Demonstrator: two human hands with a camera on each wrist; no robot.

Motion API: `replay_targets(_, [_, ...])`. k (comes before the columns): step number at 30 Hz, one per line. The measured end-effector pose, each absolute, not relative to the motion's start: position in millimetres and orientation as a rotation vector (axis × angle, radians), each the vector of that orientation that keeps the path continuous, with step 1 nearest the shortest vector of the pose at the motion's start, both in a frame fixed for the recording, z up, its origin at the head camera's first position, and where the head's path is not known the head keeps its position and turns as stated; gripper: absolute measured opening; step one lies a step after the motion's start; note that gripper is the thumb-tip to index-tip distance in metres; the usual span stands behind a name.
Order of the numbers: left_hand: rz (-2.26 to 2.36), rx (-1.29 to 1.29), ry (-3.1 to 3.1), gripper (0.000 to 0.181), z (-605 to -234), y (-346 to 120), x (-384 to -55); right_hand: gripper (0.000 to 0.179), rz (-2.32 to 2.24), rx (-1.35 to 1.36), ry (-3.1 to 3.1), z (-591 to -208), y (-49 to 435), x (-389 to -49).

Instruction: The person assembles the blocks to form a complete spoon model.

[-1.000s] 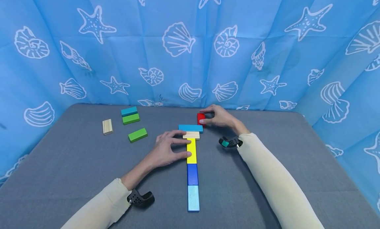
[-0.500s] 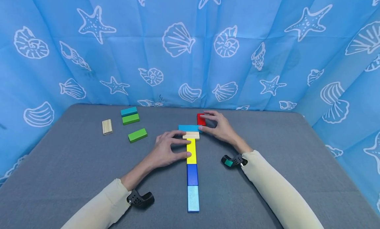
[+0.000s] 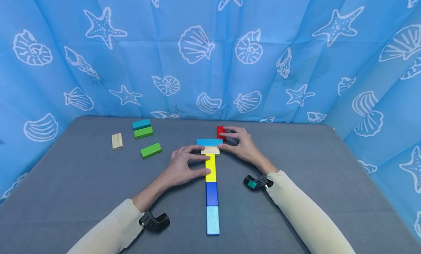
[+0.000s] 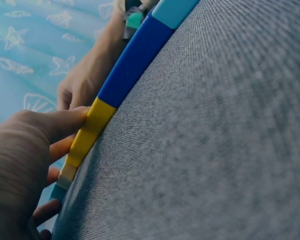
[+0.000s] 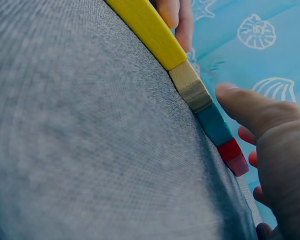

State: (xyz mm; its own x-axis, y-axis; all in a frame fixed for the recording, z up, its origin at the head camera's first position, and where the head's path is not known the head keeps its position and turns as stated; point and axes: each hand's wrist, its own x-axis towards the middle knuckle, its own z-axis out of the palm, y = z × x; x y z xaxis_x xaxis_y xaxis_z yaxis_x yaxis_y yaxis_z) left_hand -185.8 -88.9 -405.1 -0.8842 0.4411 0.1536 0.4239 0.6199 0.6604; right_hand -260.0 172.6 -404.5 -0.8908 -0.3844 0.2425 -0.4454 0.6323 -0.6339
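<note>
A straight row of blocks runs away from me: light blue (image 3: 212, 220), dark blue (image 3: 212, 194), then yellow (image 3: 210, 168). Across its far end lie a plain wooden block (image 3: 210, 150) and a teal block (image 3: 207, 142). My left hand (image 3: 181, 167) rests on the row, its thumb and a finger on the yellow block and another fingertip at the wooden one. A red block (image 3: 220, 130) stands lengthwise behind the teal block's right end. My right hand (image 3: 244, 146) has its fingers at the red block's right side, with its thumb by the right end of the teal and wooden blocks.
To the left on the grey-covered table (image 3: 82, 181) lie a wooden block (image 3: 117, 141), a lone green block (image 3: 151, 150), and a second teal block (image 3: 141, 124) beside another green block (image 3: 143, 132). A blue curtain (image 3: 138, 56) hangs behind the table.
My right hand has loosened its thumb-and-finger hold on the red block and drawn back towards me, its thumb coming down beside the teal block's end. My left hand stays put.
</note>
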Motion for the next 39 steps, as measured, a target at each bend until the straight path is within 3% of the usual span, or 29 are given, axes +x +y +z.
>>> replay_targets(39, [1.133,0.738,2.805,0.044,-403.9,-88.6,-184.5,0.04,1.032,0.732,-2.747,-406.6,172.0,-261.6])
